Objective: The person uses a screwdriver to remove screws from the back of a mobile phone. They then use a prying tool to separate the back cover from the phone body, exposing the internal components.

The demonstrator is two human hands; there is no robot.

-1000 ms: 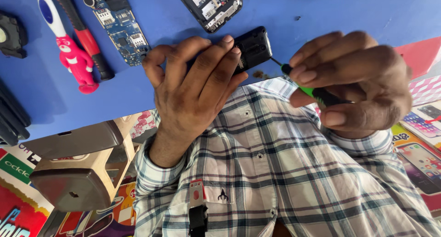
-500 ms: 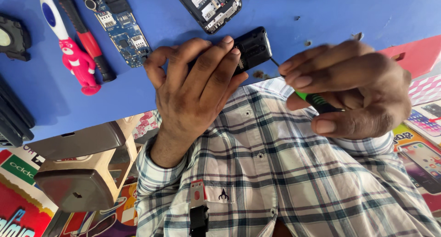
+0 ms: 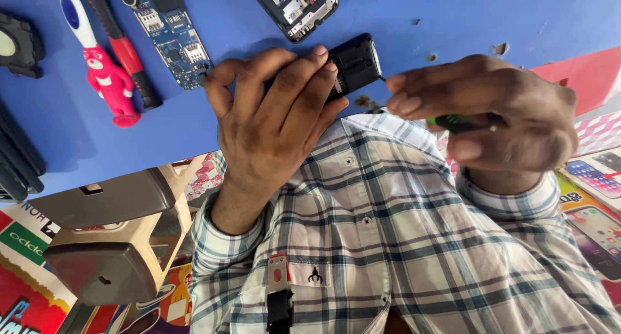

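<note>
The left hand (image 3: 272,114) presses a small black phone (image 3: 352,65) onto the blue surface (image 3: 453,23), fingers closed over it. The right hand (image 3: 491,114) pinches a green-handled screwdriver (image 3: 462,122), tip at the phone's right edge: a screw is being worked, I think. The next turn needs steady pressure.

Bare blue table (image 3: 453,30) btwn opened phone (image 3: 294,4) & hands.

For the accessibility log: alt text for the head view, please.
The left hand holds a small black phone on a blue table, while the right hand points a green-handled screwdriver at its edge. A circuit board and another opened phone lie nearby.
</note>
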